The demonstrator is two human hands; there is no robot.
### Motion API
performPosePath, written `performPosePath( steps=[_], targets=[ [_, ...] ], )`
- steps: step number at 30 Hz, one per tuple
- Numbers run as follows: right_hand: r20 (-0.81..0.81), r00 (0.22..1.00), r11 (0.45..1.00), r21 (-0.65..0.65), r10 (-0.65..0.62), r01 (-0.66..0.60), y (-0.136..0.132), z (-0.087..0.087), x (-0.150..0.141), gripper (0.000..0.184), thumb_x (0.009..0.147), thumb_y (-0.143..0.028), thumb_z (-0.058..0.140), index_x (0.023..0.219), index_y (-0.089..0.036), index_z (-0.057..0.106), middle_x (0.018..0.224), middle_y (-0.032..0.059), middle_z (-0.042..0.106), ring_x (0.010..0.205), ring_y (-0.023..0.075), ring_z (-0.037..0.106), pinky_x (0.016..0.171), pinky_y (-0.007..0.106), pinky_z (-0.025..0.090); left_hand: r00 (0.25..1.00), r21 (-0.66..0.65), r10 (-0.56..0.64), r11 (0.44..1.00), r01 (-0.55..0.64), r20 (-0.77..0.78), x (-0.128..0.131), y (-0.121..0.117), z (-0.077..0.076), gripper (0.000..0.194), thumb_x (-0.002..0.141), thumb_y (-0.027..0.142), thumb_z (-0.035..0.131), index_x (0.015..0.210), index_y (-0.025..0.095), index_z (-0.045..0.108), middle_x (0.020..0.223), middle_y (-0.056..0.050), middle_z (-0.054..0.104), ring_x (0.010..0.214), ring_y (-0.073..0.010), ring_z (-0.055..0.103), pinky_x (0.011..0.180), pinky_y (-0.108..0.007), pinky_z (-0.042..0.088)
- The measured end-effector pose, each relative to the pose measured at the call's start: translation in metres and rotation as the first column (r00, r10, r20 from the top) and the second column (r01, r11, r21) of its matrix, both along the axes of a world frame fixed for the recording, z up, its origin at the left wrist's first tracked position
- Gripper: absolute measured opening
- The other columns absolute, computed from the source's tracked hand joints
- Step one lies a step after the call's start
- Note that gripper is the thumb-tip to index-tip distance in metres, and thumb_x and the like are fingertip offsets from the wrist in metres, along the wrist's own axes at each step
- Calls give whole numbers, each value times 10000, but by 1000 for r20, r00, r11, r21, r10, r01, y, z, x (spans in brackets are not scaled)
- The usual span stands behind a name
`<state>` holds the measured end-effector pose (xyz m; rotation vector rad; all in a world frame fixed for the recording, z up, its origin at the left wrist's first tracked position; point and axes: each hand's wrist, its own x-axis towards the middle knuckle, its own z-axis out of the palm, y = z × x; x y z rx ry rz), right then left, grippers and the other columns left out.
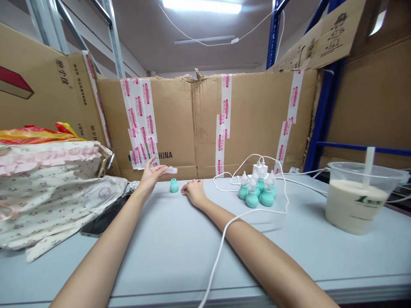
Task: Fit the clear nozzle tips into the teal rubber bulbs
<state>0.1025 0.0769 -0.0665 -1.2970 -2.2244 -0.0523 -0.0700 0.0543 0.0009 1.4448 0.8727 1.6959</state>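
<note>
Between the fingers of my left hand [151, 175], raised above the table, is a small clear nozzle [171, 170], lying sideways. Below it a teal rubber bulb [174, 185] stands upright on the table, its top uncovered. My right hand [194, 191] rests on the table just right of the bulb, fingers bent and apart from it; whether they pinch anything small is hidden. Further right stands a group of several teal bulbs [252, 199] fitted with clear pointed nozzles.
A white cable [221, 239] crosses the table and passes over my right forearm; a white charger [260, 170] stands behind the bulbs. On the right is a plastic cup [356, 209] with a straw. Floral cloth [58, 184] and a dark phone [102, 220] lie left. Cardboard [180, 128] walls the back.
</note>
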Motion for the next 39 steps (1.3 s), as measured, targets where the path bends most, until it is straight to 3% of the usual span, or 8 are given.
performPosePath(
  steps=[6,12,15,18,22,30,35,39],
  targets=[
    [-3,997,997,-24,-78,78,-6,2,1,186,807,-130,546,808,-223,707,864,60,676,912,197,450,766,342,197,999,-46,-37,998,37,1,3,2,-5,810,599,264,748,1290,203,329,865,-30,678,869,-144,631,863,-298,408],
    [18,997,996,50,-80,79,-9,3,1,180,786,-116,561,697,-198,694,842,66,667,883,187,474,790,351,216,983,-30,-110,994,107,-149,7,2,-11,577,561,329,766,1070,146,565,876,-63,669,888,-196,623,846,-331,429],
    [-135,987,989,109,-82,97,-14,12,7,178,810,-130,537,774,-214,690,831,46,683,841,170,535,818,356,246,970,-56,-153,988,144,-190,14,-2,-15,554,548,341,770,1026,130,586,897,-80,659,812,-210,644,812,-369,461],
    [-394,919,989,137,-4,63,-20,23,23,156,805,-159,549,881,-211,675,849,36,693,812,152,584,796,301,329,957,-93,-159,986,140,-241,24,-8,-21,533,543,369,766,988,122,610,925,-98,660,727,-216,661,799,-390,469],
    [-580,800,988,110,154,-110,-34,23,53,125,755,-169,582,813,-180,692,797,36,701,738,144,619,708,240,414,909,-127,-179,982,141,-378,37,-12,-28,506,582,422,727,982,122,647,976,-124,673,859,-253,650,855,-374,436],
    [-742,657,990,68,132,-122,-38,24,62,133,711,-237,604,747,-179,717,773,49,712,735,173,636,691,263,453,841,-216,-317,946,244,-438,52,-17,-32,402,591,416,713,854,120,650,839,-111,710,852,-255,652,852,-367,437],
    [-741,654,983,37,148,-181,-39,22,59,153,708,-273,600,733,-186,723,767,51,714,750,181,644,736,286,455,806,-202,-444,896,396,-390,59,-16,-39,370,655,382,683,915,126,622,911,-115,695,819,-238,664,871,-397,427],
    [-768,625,976,3,143,-220,-40,23,60,170,706,-295,598,741,-185,722,816,59,715,816,194,643,758,299,447,829,-180,-442,897,404,-343,60,-12,-42,363,677,380,672,934,136,592,907,-116,696,807,-237,669,859,-405,427]
  ],
)
